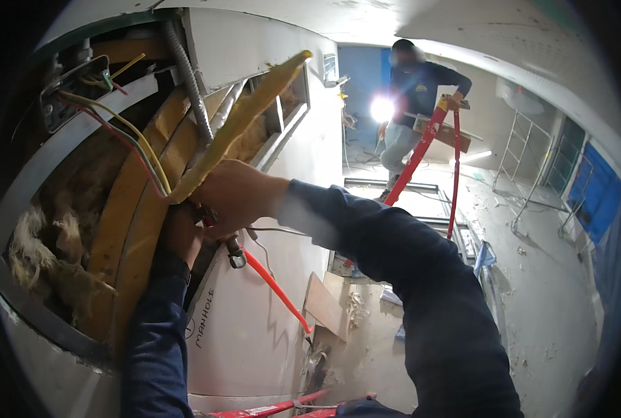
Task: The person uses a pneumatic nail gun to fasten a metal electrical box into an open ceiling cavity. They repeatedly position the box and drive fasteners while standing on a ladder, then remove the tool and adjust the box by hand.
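My right hand (230,195), fingers curled, reaches into the wall opening beside a yellow strip (254,104). My left hand (183,233) is just below it, partly hidden. Between and under them is a small red and dark metal item (209,221), too hidden to name, with a metal fitting (236,254) and an orange-red tube (275,292) below. Yellow, green and red wires (143,153) run from an open metal box (70,97) toward my hands. A ribbed conduit (188,83), brown-yellow boards (108,265) and fluffy insulation (45,251) fill the opening.
A co-worker (415,90) stands on a red stepladder (415,160) at the back right, near a bright lamp (383,109). Metal scaffold frames (533,174) and blue sheeting (599,195) line the right side. A loose board (324,303) is below me; red ladder rails (268,407) are at the bottom.
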Tool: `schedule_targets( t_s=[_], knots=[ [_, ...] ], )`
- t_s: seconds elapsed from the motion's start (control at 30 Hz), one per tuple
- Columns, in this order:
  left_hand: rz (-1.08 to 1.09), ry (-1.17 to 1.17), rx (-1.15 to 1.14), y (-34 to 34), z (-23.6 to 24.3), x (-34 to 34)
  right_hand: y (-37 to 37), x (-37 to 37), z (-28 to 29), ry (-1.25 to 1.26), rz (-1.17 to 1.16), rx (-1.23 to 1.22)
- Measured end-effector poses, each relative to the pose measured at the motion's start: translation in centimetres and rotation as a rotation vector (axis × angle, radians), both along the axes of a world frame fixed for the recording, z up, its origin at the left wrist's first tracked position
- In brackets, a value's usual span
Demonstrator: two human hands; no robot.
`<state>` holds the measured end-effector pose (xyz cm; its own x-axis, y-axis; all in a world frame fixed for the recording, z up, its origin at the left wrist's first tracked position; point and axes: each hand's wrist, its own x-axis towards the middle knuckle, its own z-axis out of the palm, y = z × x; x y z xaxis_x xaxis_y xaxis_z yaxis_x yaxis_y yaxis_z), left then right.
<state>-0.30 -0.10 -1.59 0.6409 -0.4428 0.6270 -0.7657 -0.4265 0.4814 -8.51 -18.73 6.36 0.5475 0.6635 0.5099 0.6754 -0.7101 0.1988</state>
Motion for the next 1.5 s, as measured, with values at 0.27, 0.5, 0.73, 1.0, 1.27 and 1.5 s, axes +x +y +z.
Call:
schedule_targets(
  t_s=[0.27, 0.5, 0.73, 1.0, 1.27, 1.5],
  knots=[
    [0.148, -0.232, 0.173, 1.2, 0.2, -0.5, -1.3, -0.5, 3.9, -0.236, 0.146, -0.34],
    [0.309, -0.148, 0.258, 0.2, 1.8, -1.5, -0.5, 0.9, 5.5, -0.266, 0.209, -0.62],
    [0.298, -0.126, 0.365, 1.0, 1.9, -2.0, 0.7, -0.8, 0.8, -0.258, -0.261, -0.268],
    [0.285, -0.187, 0.436, 0.6, 1.7, -1.2, 5.7, -3.6, -2.9, 0.049, -0.714, 0.437],
    [0.396, -0.129, 0.35, 0.4, 1.7, -1.8, 0.5, -4.4, -0.3, 0.174, -0.49, 0.101],
    [0.378, -0.089, 0.306, 0.3, 1.5, -1.3, -0.9, -3.9, 1.0, 0.127, -0.389, 0.004]
  ],
)
